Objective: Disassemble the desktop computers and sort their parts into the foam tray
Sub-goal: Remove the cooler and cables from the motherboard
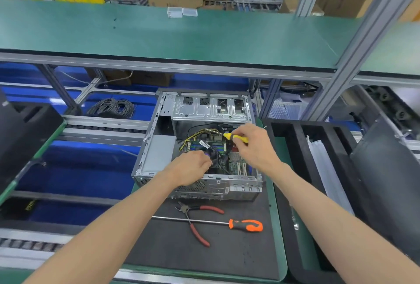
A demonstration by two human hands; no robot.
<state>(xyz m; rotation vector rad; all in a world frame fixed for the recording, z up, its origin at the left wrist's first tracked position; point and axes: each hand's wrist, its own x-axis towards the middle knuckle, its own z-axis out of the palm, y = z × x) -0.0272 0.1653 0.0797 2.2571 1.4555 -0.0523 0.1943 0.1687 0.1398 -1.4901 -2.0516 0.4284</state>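
An open grey desktop case point(159, 147) lies on a dark mat, its motherboard point(237, 165) and yellow cables exposed. My right hand point(255, 147) grips a small yellow-handled screwdriver point(237, 137) above the board, shaft pointing left. My left hand point(189, 167) reaches into the case over the CPU fan area, fingers curled around something black that I cannot make out. A black foam tray point(295, 147) stands to the right of the case, with clear plastic pieces in one slot.
Red-handled cutters point(200, 222) and a long orange-handled screwdriver point(245, 224) lie on the mat point(227, 256) in front of the case. A cable coil point(112, 107) sits back left. A green shelf point(181, 38) overhangs the bench. More black foam is at left point(20, 133).
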